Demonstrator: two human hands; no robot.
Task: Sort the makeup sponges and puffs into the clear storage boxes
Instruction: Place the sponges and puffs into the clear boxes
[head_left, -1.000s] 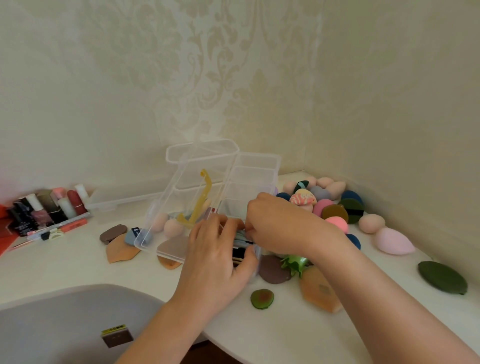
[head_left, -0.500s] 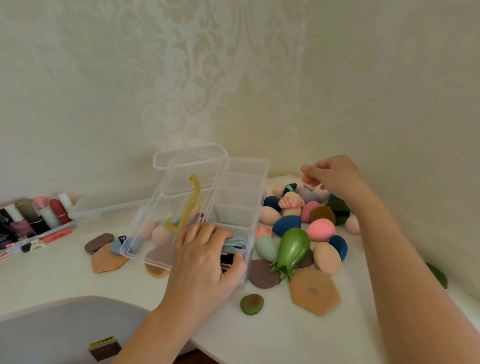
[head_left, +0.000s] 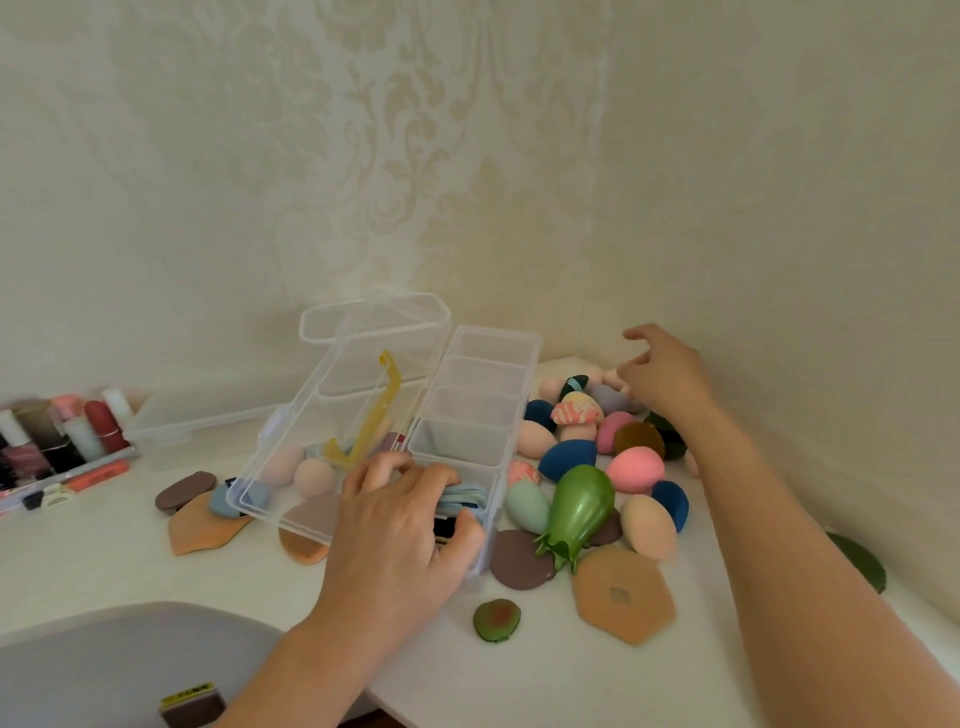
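Observation:
A clear divided storage box (head_left: 478, 374) lies open on the white table, with a second clear tray (head_left: 291, 467) beside it holding peach sponges and a yellow handle (head_left: 382, 410). My left hand (head_left: 405, 525) grips the near end of the divided box, its fingers over light blue puffs (head_left: 465, 496) in the nearest compartment. My right hand (head_left: 662, 374) hovers with loosely spread fingers over the far end of a pile of sponges (head_left: 618, 452) to the right; it holds nothing. A green eggplant-shaped sponge (head_left: 579, 506) lies at the front of that pile.
Flat puffs lie around: a tan hexagonal one (head_left: 623, 595), a brown round one (head_left: 519, 561), a small green one (head_left: 496, 619), brown and tan ones (head_left: 195, 519) at left. A tray of cosmetics bottles (head_left: 57, 436) stands far left. Walls meet close behind. A grey chair back (head_left: 119, 665) is below.
My right hand left the box, swung right to the back of the sponge pile and its fingers have spread. My left hand stays on the box.

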